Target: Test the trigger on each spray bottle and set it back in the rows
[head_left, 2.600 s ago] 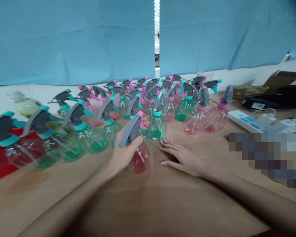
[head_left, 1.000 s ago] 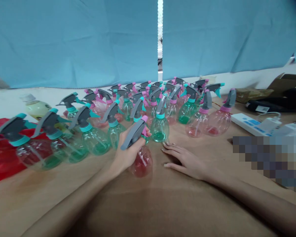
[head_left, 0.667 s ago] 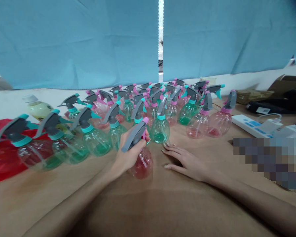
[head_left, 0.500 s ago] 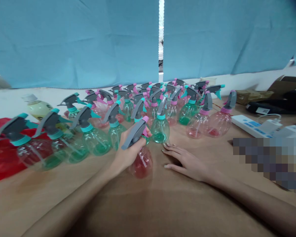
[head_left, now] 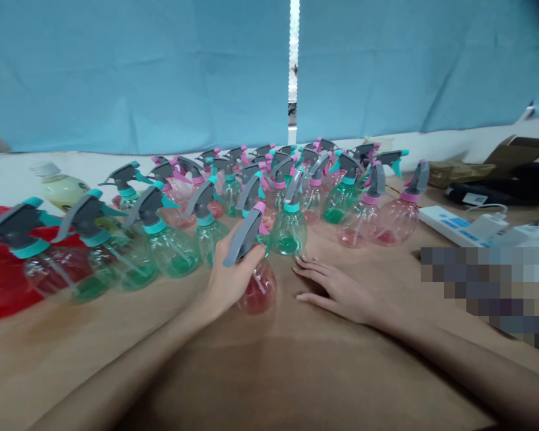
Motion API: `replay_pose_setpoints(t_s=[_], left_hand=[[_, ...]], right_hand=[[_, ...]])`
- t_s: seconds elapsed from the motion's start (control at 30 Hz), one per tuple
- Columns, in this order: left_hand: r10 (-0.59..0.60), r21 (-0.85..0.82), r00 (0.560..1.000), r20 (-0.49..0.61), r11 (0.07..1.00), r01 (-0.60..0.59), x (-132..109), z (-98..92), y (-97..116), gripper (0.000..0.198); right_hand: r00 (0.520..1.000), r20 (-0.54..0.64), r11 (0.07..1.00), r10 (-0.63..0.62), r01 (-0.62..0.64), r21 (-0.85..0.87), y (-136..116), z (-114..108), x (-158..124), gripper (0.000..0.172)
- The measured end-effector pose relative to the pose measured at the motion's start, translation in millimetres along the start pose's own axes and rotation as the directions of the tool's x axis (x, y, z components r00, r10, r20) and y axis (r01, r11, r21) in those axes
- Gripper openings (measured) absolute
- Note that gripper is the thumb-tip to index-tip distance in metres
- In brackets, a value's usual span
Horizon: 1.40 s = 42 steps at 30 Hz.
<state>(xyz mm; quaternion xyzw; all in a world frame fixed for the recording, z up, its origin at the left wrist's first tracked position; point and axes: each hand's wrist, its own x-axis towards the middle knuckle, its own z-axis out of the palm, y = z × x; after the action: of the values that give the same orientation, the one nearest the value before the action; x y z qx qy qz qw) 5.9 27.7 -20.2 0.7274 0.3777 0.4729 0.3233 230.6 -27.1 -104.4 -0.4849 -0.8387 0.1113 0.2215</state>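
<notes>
My left hand (head_left: 234,270) is wrapped round the neck of a pink spray bottle (head_left: 259,292) with a grey trigger head and pink nozzle. Reddish liquid or tint shows in its round, clear body, low over the brown table (head_left: 260,371). My right hand (head_left: 336,288) lies flat on the table, fingers spread, holding nothing. Just beyond its fingertips stands a green spray bottle (head_left: 290,232) with a turquoise collar. Left of my left hand, another green spray bottle (head_left: 173,251) stands in a row of similar ones.
Many pink and green spray bottles crowd the back of the table. A red plastic bag (head_left: 9,281) and a pale yellowish bottle (head_left: 63,187) are at the left. On the right lie a white power strip (head_left: 451,226), a black case (head_left: 489,193) and a cardboard box (head_left: 521,154).
The view has shifted slightly, so things sit a little higher and to the left. The left hand still grips the pink spray bottle; the right hand stays flat.
</notes>
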Motion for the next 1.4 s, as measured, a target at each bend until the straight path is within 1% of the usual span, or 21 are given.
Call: replay_pose_setpoints(t_s=[0.13, 0.37, 0.67, 1.03, 1.27, 1.33, 1.4], left_hand=[[-0.014, 0.039, 1.0, -0.024, 0.999, 0.015, -0.4, -1.3, -0.1, 0.004], [-0.007, 0.057, 0.999, -0.038, 0.998, 0.01, -0.2, -1.1, 1.1, 0.003], [0.031, 0.059, 0.999, -0.01, 0.998, -0.03, 2.4, -1.3, 2.3, 0.003], [0.046, 0.037, 0.999, -0.017, 0.998, -0.046, 2.3, -0.7, 2.7, 0.004], [0.049, 0.048, 0.999, 0.005, 0.998, -0.049, 2.9, -1.4, 2.6, 0.004], [0.042, 0.05, 0.999, 0.027, 0.998, -0.044, 3.5, -1.9, 5.3, 0.008], [0.032, 0.032, 0.997, 0.072, 0.999, -0.034, 4.2, -3.4, 9.0, 0.013]], right_hand=[[1.0, 0.006, 1.0, 0.003, -0.003, -0.014, -1.1, -1.4, 0.2, 0.061], [1.0, 0.019, 0.999, 0.009, -0.008, -0.034, -3.6, -3.3, 0.3, 0.063], [1.0, -0.005, 1.0, -0.01, 0.009, -0.022, -0.5, -0.2, 0.0, 0.06], [1.0, 0.001, 1.0, 0.005, -0.005, -0.009, -0.8, -0.1, 0.0, 0.061], [1.0, 0.005, 1.0, 0.012, -0.012, -0.006, -2.4, -1.4, 0.2, 0.062], [1.0, 0.014, 1.0, 0.012, -0.012, -0.015, -1.5, -0.7, 0.3, 0.062], [1.0, 0.016, 1.0, 0.011, -0.01, -0.019, -0.4, 0.2, 0.3, 0.063]])
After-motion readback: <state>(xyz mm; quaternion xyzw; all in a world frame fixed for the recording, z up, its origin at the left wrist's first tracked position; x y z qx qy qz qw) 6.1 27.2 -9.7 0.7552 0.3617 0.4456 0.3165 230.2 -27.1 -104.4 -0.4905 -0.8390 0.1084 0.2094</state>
